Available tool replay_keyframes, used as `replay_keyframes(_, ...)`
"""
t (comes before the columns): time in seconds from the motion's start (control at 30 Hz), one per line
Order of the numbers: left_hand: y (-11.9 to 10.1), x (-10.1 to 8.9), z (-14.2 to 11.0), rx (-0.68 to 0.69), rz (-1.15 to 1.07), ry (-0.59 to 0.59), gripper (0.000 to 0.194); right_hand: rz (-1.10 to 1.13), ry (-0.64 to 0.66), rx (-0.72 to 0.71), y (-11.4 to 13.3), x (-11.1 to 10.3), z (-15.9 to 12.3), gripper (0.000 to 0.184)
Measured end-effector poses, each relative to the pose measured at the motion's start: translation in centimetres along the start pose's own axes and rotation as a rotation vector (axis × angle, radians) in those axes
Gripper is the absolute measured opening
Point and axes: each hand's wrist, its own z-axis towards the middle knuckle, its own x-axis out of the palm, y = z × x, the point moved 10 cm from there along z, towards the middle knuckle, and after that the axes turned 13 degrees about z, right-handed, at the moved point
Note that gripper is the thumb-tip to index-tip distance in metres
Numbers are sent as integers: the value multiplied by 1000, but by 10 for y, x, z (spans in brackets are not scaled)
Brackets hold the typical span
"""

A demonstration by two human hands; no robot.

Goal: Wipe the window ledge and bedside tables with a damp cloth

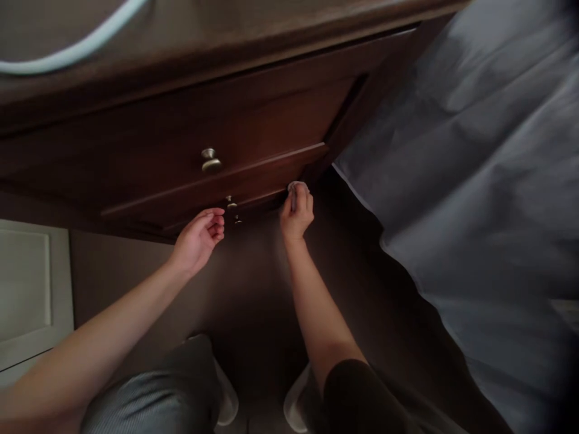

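A dark reddish-brown wooden cabinet with panelled drawer fronts (217, 187) fills the upper middle of the view. My right hand (297, 216) pinches a small pale cloth (297, 190) against the drawer's lower edge, near its right corner. My left hand (198, 240) hangs curled and holds nothing. Its fingertips are just left of a small metal knob (231, 203) on the lower drawer, apart from it. A larger brushed-metal knob (210, 160) sits higher on the drawer front.
A grey fabric cover (452, 163) hangs in a large mass along the right side. A white cable (67, 51) lies on the cabinet top. A white panelled door (27, 289) stands at the lower left. My grey-clad legs and white footwear (226, 401) are below, over a dark floor.
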Motion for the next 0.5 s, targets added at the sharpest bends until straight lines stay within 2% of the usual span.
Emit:
replay_keyframes(0.07, -10, -8, -5, 84, 43, 39, 12, -35, 60, -31, 10, 13, -9, 35)
replay_keyframes(0.17, -17, -28, -12, 186, 118, 29, 10, -42, 176, -92, 44, 45, -42, 34)
replay_keyframes(0.37, -32, -86, -22, 316, 82, -310, 13, 83, 562, -129, 131, 138, -136, 34)
replay_keyframes(0.43, -38, -99, -27, 337, 89, -381, 15, 104, 687, -185, 157, 163, -161, 33)
replay_keyframes(0.5, -42, -108, -33, 351, 95, -413, 14, 117, 778, -198, 171, 179, -176, 32)
